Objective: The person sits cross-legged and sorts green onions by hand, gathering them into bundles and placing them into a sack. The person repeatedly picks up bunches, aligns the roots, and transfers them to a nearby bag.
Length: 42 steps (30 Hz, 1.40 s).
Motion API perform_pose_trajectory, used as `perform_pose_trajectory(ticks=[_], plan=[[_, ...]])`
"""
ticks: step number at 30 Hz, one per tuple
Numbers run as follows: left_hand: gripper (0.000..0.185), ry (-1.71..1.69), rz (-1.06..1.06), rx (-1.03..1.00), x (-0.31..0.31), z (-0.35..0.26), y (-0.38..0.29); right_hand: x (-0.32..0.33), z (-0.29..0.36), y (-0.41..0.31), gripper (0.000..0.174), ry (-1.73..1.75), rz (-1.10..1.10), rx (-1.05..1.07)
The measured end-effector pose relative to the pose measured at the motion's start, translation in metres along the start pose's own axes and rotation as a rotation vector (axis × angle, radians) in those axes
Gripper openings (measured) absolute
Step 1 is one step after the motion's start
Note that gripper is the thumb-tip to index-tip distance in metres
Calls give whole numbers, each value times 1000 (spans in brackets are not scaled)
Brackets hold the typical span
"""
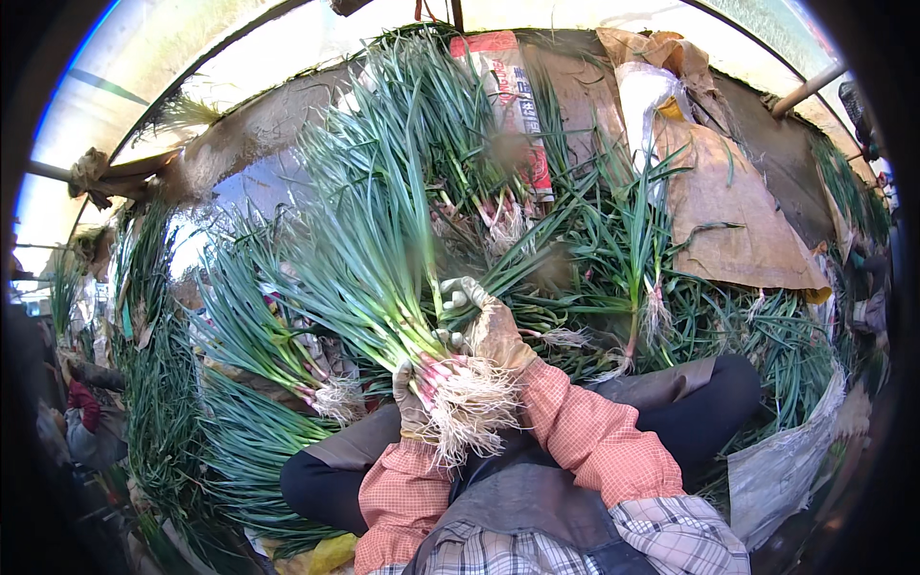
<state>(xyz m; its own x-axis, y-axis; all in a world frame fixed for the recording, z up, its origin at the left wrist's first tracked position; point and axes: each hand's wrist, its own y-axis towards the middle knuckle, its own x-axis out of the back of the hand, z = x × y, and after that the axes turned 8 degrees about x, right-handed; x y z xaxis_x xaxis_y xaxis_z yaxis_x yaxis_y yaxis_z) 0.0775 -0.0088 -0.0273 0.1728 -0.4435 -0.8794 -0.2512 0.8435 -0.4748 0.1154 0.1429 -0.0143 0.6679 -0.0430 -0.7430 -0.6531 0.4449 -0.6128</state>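
A large bunch of green garlic plants, with pinkish stem bases and pale stringy roots, is held upright and tilted left in front of my crossed legs. My left hand, in a soiled glove, grips the bunch by its root end. My right hand, also gloved, is at the right side of the stems with its fingers curled; whether it grips a stem is unclear. A smaller bunch lies to the left. Beyond my hands, more bunched plants lie with their roots towards me.
Loose plants cover the ground at the right, beside a brown woven sack and a white woven sheet. A printed sack lies at the back. Another person's red sleeve shows at the far left.
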Motion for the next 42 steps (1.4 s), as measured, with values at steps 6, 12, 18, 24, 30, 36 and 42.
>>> perform_pose_trajectory(ticks=[6, 12, 18, 24, 30, 36, 42], plan=[[79, 89, 85, -40, -9, 0, -13, -2, 57, 61, 39, 112, -70, 337], [71, 54, 75, -70, -23, 10, -7, 12, 134, 38, 34, -140, 219, 278], [65, 138, -56, 21, -10, 10, -7, -19, 62, -13, 25, -1209, 512, -6], [64, 67, 33, 61, -5, 6, -8, -13, 63, -18, 16, -754, 507, -102], [82, 140, 136, -63, -22, 13, -3, 20, 176, -28, 30, -924, 198, 161], [68, 135, 180, 65, -29, 6, 2, -18, 173, -60, 76, -2335, -47, 482], [49, 226, 304, 49, -85, -6, -1, -107, 95, -126, 48, -2243, 924, 514]])
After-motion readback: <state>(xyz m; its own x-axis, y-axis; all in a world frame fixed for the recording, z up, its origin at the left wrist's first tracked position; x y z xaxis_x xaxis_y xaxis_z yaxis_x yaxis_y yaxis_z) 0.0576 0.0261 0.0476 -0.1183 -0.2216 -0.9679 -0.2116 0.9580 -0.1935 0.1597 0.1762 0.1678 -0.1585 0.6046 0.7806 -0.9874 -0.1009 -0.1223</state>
